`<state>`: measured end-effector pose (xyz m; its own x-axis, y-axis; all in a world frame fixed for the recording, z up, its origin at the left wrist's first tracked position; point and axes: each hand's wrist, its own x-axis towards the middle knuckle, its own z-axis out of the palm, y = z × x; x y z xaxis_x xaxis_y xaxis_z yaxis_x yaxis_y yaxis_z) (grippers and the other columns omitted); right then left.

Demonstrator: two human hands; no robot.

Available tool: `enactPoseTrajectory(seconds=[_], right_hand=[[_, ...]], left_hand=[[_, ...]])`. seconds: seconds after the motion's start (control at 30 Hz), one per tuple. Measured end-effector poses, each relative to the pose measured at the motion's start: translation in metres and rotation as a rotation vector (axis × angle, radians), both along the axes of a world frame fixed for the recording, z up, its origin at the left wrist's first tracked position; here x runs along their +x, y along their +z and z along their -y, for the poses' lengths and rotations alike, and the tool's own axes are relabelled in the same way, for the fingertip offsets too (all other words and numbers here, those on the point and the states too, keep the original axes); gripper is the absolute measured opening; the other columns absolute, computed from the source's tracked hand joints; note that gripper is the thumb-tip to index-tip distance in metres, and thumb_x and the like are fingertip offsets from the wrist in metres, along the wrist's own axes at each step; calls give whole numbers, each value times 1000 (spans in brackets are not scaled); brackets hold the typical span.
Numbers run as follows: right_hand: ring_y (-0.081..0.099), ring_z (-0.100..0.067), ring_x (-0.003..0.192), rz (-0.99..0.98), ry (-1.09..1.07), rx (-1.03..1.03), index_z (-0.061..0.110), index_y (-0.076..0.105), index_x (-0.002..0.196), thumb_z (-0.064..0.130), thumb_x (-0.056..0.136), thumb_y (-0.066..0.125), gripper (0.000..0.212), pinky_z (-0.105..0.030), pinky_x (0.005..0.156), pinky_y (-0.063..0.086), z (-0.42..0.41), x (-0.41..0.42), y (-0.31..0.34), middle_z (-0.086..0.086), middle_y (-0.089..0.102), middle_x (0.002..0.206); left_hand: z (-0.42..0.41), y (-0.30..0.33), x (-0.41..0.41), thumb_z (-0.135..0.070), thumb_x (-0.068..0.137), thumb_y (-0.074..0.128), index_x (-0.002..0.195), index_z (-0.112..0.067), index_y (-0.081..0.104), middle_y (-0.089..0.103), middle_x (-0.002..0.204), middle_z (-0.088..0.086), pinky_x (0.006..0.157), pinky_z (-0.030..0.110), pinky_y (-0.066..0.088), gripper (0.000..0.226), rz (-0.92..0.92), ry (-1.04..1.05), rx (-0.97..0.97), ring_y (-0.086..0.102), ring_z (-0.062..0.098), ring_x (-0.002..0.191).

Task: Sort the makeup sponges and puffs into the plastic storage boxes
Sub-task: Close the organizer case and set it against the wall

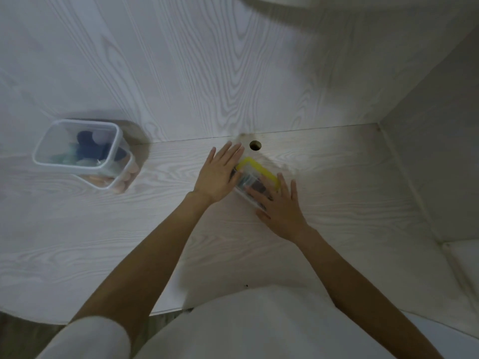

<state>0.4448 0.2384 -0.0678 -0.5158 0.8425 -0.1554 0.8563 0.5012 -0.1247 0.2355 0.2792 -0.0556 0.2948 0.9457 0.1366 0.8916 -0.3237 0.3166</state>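
Pale wood-grain tabletop (337, 177) carries the yellow-rimmed box (255, 174), long axis running near-left to far-right, between flat-fingered left hand (220, 172) and right hand (278, 207), both pressing it.

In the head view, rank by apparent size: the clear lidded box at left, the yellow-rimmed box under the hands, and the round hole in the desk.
1. Clear lidded box, largest.
2. Yellow-rimmed box, smaller as seen, though both hands cover part of it, so its full extent is unsure.
3. Round hole, clearly smallest.
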Motion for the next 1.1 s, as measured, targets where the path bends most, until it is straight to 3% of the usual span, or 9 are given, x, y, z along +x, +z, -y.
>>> enactPoseTrajectory(seconds=[0.1,0.17,0.23,0.37,0.53,0.67,0.8,0.93,1.1], right_hand=[[-11,-27,144,-59,43,-53,43,33,136,28,88,41,50,-61,110,-7,-12,43,2,8,6,158],[-13,-20,144,-151,-8,-90,38,40,134,33,87,47,47,-59,112,-8,-11,58,5,9,5,157],[-9,-20,145,-216,-105,-30,33,34,140,52,90,34,54,-52,114,-7,-5,57,3,3,4,157],[7,-26,145,-59,-319,112,26,18,148,54,97,10,60,-47,115,1,2,39,-7,-10,12,157],[13,-29,144,-16,-333,79,24,23,148,54,97,6,61,-50,115,7,-2,38,-9,-11,20,155],[-1,-28,145,-105,-287,30,26,18,149,69,88,3,76,-48,114,-5,-6,45,-5,-9,7,158],[18,-36,140,-446,-650,79,20,26,146,38,89,57,68,-48,110,19,0,60,0,-17,19,153],[51,-25,111,-987,-1094,-310,15,33,141,21,88,64,61,-38,93,43,3,79,6,-17,47,136],[51,-30,116,-997,-1097,-265,11,34,141,12,85,67,65,-37,91,42,21,104,16,-17,49,129]], left_hand=[[2,-9,9,-43,96,25,142,-10,36,37,148,6,114,45,13,58,-86,-97,5,26,23,140],[11,-18,20,-46,95,21,143,-12,33,33,150,5,115,45,12,61,-79,-85,-32,22,22,141],[19,-25,33,-47,95,19,145,-11,30,29,152,5,115,48,13,62,-47,-12,-73,20,21,142],[31,-33,45,-43,96,24,145,-11,28,28,153,5,112,49,17,59,-98,66,-15,22,22,141],[26,-32,45,-45,95,24,145,-11,29,29,152,6,109,53,28,61,-66,61,-70,24,23,140],[21,-33,37,-55,94,23,144,-6,28,22,153,15,111,53,23,70,11,19,-23,16,34,142],[39,-23,38,-38,84,65,143,-5,28,31,145,21,108,45,25,78,474,411,-152,27,37,135],[53,-13,42,-30,85,66,127,-10,48,57,113,5,79,29,42,50,787,666,-434,56,25,108],[57,-2,61,-22,84,68,119,-15,55,61,112,2,87,33,49,38,908,611,-517,58,18,100]])
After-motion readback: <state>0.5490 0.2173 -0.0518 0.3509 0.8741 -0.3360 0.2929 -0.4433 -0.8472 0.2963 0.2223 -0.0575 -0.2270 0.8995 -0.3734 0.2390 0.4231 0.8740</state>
